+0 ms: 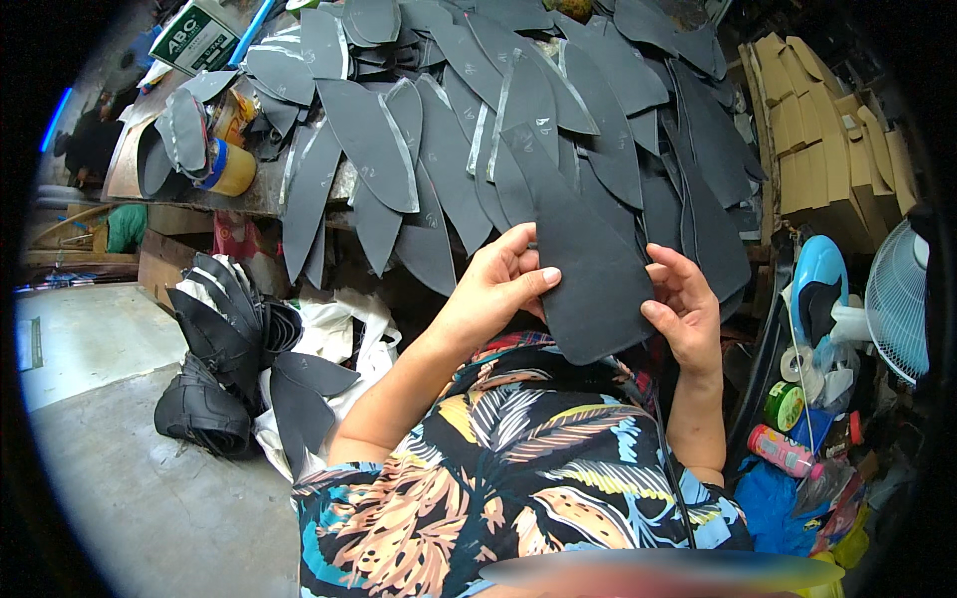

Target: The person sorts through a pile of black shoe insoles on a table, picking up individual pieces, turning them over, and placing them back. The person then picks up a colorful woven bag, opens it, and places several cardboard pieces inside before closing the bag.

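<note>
A black, flat cut piece (595, 284) is held up in front of my chest, wide and rounded at its near end. My left hand (498, 277) pinches its left edge, thumb on top and the other fingers curled beneath. At its right edge is my right hand (690, 311), with the thumb pressed to the rim and the fingers bent. Behind the piece, many similar black leaf-shaped pieces (369, 140) overlap across the workbench (261, 189). Some carry pale strips along an edge, and several hang over the bench's front.
To the left, a jar (231, 169) with a blue rim stands on the bench. Bundled black pieces (214, 359) lie by a white bag (344, 329). Cardboard pieces (812, 140) are stacked at far right, above a fan (897, 289) and a pink bottle (783, 450).
</note>
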Tool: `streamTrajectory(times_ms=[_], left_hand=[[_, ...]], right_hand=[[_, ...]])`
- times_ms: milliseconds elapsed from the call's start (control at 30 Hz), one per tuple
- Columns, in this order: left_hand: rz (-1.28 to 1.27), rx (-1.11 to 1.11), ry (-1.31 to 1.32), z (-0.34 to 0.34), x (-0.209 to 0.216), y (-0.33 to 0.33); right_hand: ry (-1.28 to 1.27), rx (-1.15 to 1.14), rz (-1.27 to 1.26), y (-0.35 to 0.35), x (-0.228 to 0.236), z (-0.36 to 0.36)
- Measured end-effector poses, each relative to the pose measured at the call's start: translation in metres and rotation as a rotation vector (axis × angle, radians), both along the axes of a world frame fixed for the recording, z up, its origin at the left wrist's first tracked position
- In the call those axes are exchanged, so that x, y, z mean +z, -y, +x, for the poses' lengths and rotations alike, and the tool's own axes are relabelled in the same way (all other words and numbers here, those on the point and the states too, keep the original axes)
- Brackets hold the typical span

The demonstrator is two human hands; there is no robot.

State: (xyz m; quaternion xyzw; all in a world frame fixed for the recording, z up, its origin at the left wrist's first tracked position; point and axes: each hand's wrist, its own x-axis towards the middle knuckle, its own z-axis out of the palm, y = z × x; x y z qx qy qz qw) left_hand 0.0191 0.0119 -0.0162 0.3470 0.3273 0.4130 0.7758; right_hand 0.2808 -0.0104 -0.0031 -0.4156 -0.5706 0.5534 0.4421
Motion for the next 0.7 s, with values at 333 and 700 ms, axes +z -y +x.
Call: streamTrajectory(times_ms=[333,700], left_hand=[[0.115,0.045,0.01,0.005,0.003,0.005],[0.221,0.019,-0.023,0.008,-0.003,0.004]], right_hand=[[-0.173,0.056,-0.182,-0.005,-0.001,-0.006],[-0.001,0.134,-0.352,-0.003,0.005,-0.005]])
